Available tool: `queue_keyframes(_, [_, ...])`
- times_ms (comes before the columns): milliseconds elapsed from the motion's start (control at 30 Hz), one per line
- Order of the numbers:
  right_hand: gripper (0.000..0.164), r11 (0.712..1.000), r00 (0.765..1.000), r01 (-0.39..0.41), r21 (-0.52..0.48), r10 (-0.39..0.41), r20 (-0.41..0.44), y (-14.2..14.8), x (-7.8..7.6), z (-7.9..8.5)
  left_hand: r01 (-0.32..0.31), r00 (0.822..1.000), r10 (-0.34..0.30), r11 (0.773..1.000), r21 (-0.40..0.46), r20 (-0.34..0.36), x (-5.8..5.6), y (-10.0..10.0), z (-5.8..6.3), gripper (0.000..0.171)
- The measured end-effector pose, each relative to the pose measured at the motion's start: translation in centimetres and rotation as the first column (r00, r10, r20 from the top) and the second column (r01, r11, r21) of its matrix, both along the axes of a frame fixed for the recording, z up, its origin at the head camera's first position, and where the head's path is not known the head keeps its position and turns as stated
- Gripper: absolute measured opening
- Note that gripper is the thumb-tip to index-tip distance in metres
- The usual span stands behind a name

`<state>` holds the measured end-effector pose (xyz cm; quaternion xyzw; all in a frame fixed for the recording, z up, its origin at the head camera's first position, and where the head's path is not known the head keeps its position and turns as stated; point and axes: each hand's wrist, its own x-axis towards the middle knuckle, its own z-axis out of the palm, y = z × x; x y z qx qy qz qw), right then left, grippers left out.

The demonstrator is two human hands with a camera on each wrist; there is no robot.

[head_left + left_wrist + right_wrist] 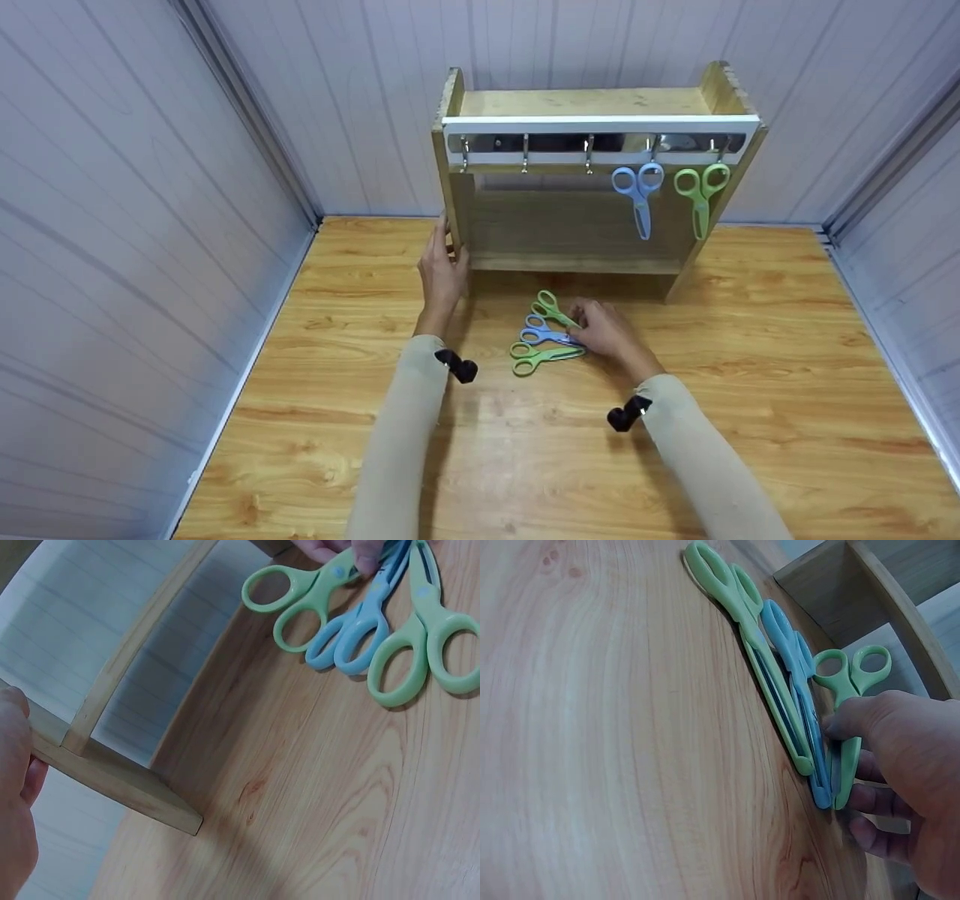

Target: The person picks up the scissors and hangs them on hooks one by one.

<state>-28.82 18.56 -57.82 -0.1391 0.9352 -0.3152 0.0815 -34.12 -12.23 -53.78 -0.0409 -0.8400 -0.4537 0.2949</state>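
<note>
My left hand [441, 276] grips the left side panel of a small wooden shelf [570, 264], its thumb and fingers on either side of the board. Three pairs of scissors lie fanned out on the floor before the shelf, handles to the left. With thumb and fingers, my right hand [606, 331] pinches the blades of the green scissors [845, 690] nearest the shelf. Next to these are the blue scissors [784, 637], and the other green scissors [765, 667] lie closest to me. In the left wrist view, the right fingertips partly cover the far green pair.
A white hook rail [555, 159] runs along the shelf's upper front. From its right-hand hooks hang blue scissors [640, 196] and green scissors [701, 196]. Pale panel walls [135, 225] enclose the wood-patterned surface [525, 465] at the back and sides.
</note>
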Motion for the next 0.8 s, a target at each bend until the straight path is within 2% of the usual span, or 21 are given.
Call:
queue_keyframes(200, [0.019, 1.0, 1.0, -0.003, -0.006, 0.003, 0.005, 0.1, 0.2, 0.4, 0.013, 1.0, -0.013, 1.0, 0.01, 0.008, 0.2, -0.2, 0.0, 0.065])
queue_keyframes(400, [0.018, 0.999, 0.999, -0.029, -0.037, 0.028, -0.03, 0.2, 0.3, 0.8, 0.023, 0.999, -0.023, 0.999, -0.024, -0.024, 0.2, -0.3, -0.2, 0.064])
queue_keyframes(800, [0.017, 1.0, 0.999, -0.016, -0.008, 0.016, -0.051, 0.1, 0.6, 1.7, 0.022, 0.999, -0.023, 1.0, -0.019, -0.029, 0.1, -0.3, -0.2, 0.066])
